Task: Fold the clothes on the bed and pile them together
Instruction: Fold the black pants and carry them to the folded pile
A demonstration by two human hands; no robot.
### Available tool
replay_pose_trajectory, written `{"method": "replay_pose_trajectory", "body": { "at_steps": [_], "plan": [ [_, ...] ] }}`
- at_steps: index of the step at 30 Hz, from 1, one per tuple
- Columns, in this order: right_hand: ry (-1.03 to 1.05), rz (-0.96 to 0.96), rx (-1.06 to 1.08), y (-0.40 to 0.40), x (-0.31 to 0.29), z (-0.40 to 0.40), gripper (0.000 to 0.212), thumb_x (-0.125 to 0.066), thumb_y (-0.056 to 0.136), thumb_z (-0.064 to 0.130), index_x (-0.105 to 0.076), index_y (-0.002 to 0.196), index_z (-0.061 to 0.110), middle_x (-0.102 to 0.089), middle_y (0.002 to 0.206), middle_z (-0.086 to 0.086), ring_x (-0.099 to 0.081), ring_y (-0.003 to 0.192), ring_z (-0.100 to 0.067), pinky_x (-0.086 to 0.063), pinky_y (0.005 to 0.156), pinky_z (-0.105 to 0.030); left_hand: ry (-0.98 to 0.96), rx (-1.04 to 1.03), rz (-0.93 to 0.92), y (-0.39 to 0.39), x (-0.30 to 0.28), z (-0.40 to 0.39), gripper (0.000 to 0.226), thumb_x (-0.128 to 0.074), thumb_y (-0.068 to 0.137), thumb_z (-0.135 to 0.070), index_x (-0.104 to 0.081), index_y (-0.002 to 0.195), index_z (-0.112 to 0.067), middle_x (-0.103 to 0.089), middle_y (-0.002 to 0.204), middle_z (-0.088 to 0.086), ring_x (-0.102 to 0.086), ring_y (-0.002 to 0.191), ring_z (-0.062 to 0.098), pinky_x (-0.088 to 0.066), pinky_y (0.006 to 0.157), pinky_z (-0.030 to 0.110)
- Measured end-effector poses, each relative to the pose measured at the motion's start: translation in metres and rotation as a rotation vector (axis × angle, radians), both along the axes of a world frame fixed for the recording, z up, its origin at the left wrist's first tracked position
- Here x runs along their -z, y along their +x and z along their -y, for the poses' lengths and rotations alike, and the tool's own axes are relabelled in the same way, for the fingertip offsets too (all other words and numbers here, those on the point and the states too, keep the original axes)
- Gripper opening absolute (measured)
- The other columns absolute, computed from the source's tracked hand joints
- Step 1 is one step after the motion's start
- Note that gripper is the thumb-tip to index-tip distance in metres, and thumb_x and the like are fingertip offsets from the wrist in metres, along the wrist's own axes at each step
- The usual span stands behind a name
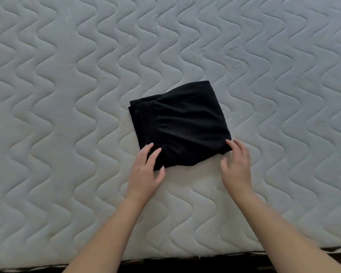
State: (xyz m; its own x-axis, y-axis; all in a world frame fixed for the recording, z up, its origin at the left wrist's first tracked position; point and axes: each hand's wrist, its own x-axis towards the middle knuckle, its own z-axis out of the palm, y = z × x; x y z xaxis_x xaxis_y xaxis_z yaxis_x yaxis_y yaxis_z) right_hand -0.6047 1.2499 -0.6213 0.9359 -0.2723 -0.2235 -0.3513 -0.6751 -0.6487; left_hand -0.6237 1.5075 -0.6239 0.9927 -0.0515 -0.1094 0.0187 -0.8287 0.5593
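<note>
1. Nearest the camera, two bare forearms reach forward over the near edge of the bed (47, 134), a quilted white mattress surface stitched in wavy lines
2. The left hand (146, 170) lies on the near left corner of the black garment (181, 123); its fingers are straight and slightly spread, resting flat on the cloth, with the thumb out toward the near hem. It curls round nothing
3. The right hand (236, 164) is at the near right corner, fingers relaxed and loosely extended, the fingertips touching the garment's edge. Whether the thumb catches the hem underneath I cannot tell; the hand is slightly blurred
4. The black garment sits near the middle of the bed, already folded into a compact, roughly square bundle, with stacked layers showing along its left edge. It is turned a little, so its far right corner points away from the person
5. The relation that matters: the bundle lies straight ahead of both hands, and they bracket its near edge, one at each corner. Neither is clearly nearer
6. Judged from this, the fold looks finished, or close to it, and the hands seem placed to smooth or shift the bundle
7. No other clothes or pile are in view
</note>
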Motion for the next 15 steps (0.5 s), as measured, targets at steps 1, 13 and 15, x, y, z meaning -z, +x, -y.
{"method": "replay_pose_trajectory", "body": {
  "at_steps": [1, 13, 15],
  "plan": [
    [0.096, -0.057, 0.186, -0.005, -0.004, -0.008, 0.04, -0.057, 0.089, 0.009, -0.054, 0.128, 0.019, -0.049, 0.13, 0.002, -0.047, 0.121, -0.012, -0.036, 0.101, -0.023, -0.046, -0.074, -0.005, 0.004, -0.002, 0.001, 0.049, -0.068, 0.088, -0.015, -0.055, 0.135, -0.013, -0.041, 0.147, 0.008, -0.039, 0.136, 0.02, -0.031, 0.112, 0.034],
    [1.133, -0.474, 0.81, 0.04, -0.027, -0.08, 0.01, -0.067, 0.092, 0.02, -0.06, 0.091, 0.012, -0.067, 0.106, -0.005, -0.066, 0.096, -0.017, -0.054, 0.086, -0.03, -0.535, -0.733, -0.56, 0.098, -0.01, -0.019, 0.06, -0.082, 0.079, -0.033, -0.055, 0.127, -0.009, -0.064, 0.105, 0.001, -0.062, 0.087, 0.008, -0.045, 0.066, 0.017],
    [1.148, -0.502, 0.858, 0.054, -0.026, -0.08, 0.005, -0.061, 0.094, 0.012, -0.059, 0.092, 0.015, -0.063, 0.108, -0.003, -0.062, 0.098, -0.016, -0.05, 0.087, -0.03, -0.571, -0.726, -0.558, 0.1, -0.008, -0.023, 0.055, -0.08, 0.081, -0.029, -0.056, 0.127, -0.008, -0.065, 0.1, -0.001, -0.062, 0.083, 0.004, -0.044, 0.061, 0.014]
  ]
}}
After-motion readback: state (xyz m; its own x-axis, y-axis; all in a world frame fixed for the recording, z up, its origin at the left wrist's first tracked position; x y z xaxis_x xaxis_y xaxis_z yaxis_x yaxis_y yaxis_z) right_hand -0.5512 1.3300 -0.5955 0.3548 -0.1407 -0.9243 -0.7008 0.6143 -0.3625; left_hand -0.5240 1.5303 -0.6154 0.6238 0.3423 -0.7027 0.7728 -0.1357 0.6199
